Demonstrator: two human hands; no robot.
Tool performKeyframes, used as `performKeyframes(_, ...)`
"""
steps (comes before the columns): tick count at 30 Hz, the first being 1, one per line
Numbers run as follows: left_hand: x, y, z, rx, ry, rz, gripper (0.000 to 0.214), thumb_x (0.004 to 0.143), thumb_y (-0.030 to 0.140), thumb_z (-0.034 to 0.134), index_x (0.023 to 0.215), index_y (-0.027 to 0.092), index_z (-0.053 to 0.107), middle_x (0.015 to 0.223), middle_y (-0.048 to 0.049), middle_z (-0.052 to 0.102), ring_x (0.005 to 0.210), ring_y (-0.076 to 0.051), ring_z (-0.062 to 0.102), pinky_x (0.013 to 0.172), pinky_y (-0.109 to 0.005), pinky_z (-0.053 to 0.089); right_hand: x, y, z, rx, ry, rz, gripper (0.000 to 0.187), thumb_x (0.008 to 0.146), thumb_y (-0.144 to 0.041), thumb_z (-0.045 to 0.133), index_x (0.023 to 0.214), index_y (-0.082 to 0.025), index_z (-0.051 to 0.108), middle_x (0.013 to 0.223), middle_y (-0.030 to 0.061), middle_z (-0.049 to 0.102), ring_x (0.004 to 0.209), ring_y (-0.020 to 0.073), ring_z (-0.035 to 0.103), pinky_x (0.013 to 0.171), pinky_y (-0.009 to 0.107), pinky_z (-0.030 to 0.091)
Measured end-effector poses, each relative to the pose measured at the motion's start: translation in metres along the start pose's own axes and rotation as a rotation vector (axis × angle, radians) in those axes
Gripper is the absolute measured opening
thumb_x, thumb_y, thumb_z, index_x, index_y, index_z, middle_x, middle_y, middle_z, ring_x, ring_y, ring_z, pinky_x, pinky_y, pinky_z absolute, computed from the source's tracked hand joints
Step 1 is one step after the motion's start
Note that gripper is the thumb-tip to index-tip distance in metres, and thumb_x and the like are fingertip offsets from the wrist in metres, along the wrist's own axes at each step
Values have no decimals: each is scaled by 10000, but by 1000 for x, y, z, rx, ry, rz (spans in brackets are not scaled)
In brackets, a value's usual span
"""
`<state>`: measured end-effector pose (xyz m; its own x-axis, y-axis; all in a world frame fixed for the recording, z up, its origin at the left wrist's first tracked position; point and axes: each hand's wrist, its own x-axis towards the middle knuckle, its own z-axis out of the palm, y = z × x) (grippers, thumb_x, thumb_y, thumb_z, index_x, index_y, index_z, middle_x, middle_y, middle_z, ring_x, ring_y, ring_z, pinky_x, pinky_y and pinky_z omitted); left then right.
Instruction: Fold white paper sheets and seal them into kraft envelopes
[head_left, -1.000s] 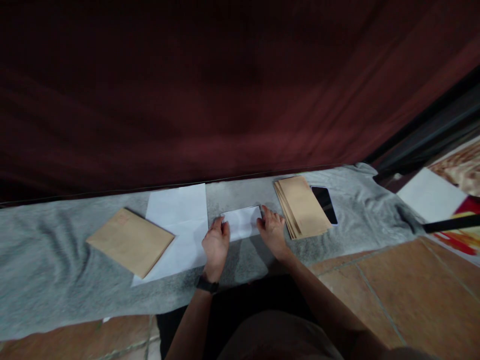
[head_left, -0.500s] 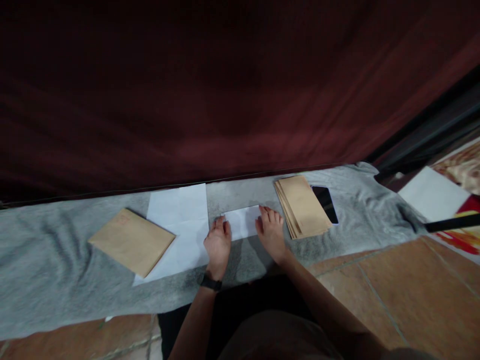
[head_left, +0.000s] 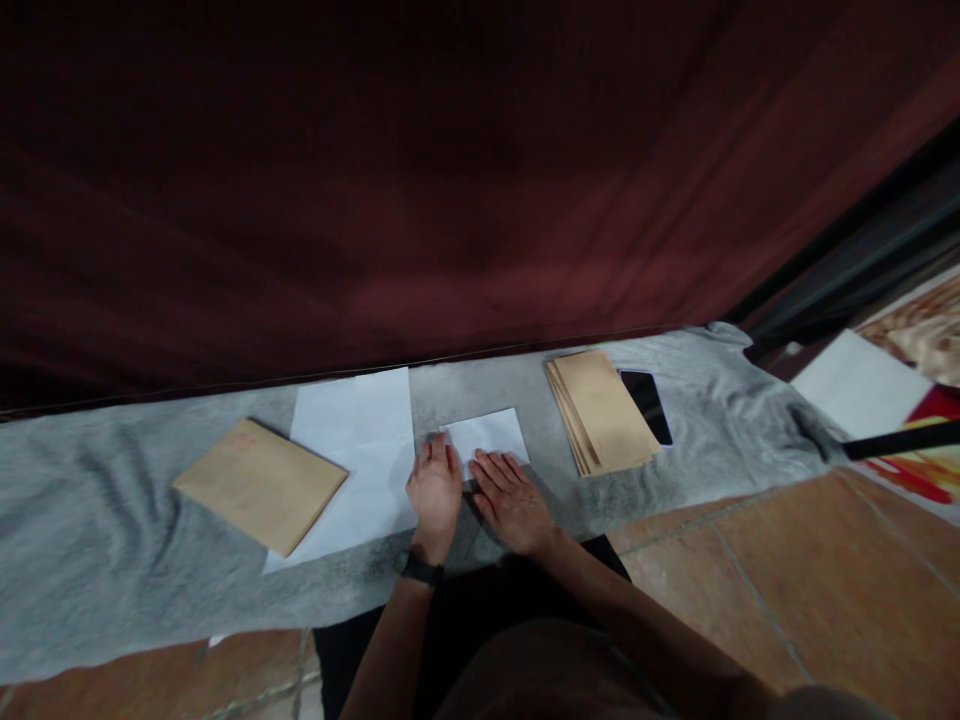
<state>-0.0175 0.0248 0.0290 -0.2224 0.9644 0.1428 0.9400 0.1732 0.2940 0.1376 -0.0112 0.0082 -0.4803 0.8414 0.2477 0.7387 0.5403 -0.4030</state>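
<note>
1. The left hand [head_left: 435, 487] lies flat and palm down with its fingers extended. Its fingertips rest on the near left corner of the folded white paper [head_left: 491, 433], and it grips nothing.
2. The right hand [head_left: 511, 500] is also flat and open, with its fingers spread and pointing far and left. Its fingertips touch the near edge of the same paper, and nothing is held.
3. A dark watch [head_left: 421, 570] sits on the left wrist.
4. The folded white paper lies flat on the grey cloth [head_left: 112, 540], in the middle of the scene. It is just right of a larger white sheet [head_left: 356, 425] and well left of the stack of brown envelopes [head_left: 604, 412].
5. Handling, as judged:
   - The paper looks thin and very light.
   - The fold probably adds a little stiffness, but the paper would likely bend under its own span.
   - It should crease easily under fingertip pressure and tear if pulled hard.
   - The soft cloth probably lets it sink slightly, so an edge may be hard to lift.
6. Hold points, as judged:
   - Pinch a free corner, such as the far right one, which is uncovered.
   - Alternatively, press flat near the folded edge to steady it.
7. Surroundings:
   - A single brown envelope [head_left: 260, 485] overlaps the white sheet at the left.
   - A dark phone [head_left: 646, 405] touches the right side of the stack.
</note>
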Motion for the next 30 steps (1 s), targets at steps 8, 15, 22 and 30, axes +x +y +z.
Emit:
performKeyframes(8, -56, 10, 7, -202, -62, 401, 519, 1065, 337, 359, 1537, 132, 424, 1559, -150, 507, 1466, -269, 447, 1205, -470, 381, -4, 4, 9, -77, -7, -18, 603, 973, -174, 528, 1568, -155, 426, 1582, 114, 485, 1496, 252, 410, 1265, 474, 301)
performKeyframes(15, -75, 0, 16, -27, 6, 449, 680, 1074, 447, 334, 1615, 46, 239, 1647, -212, 345, 1560, -293, 278, 1243, -501, 334, -8, 10, 3, -150, -42, -23, 539, 1056, -294, 465, 1576, -167, 409, 1647, 61, 383, 1525, 216, 353, 1291, 427, 244)
performKeyframes(22, -78, -4, 16, 40, 22, 459, 747, 1059, 501, 357, 1621, 30, 217, 1636, -229, 351, 1555, -322, 283, 1246, -519, 317, -18, 22, 1, -212, 22, 69, 526, 1064, -302, 438, 1572, -166, 417, 1630, 68, 405, 1509, 227, 387, 1261, 445, 288)
performKeyframes(30, -82, -7, 13, 40, 52, 369, 829, 1038, 572, 376, 1620, 9, 197, 1638, -259, 325, 1547, -352, 294, 1243, -532, 312, -30, 35, -10, -286, 91, 141, 554, 1075, -334, 412, 1573, -93, 401, 1606, 124, 435, 1492, 276, 413, 1260, 470, 271)
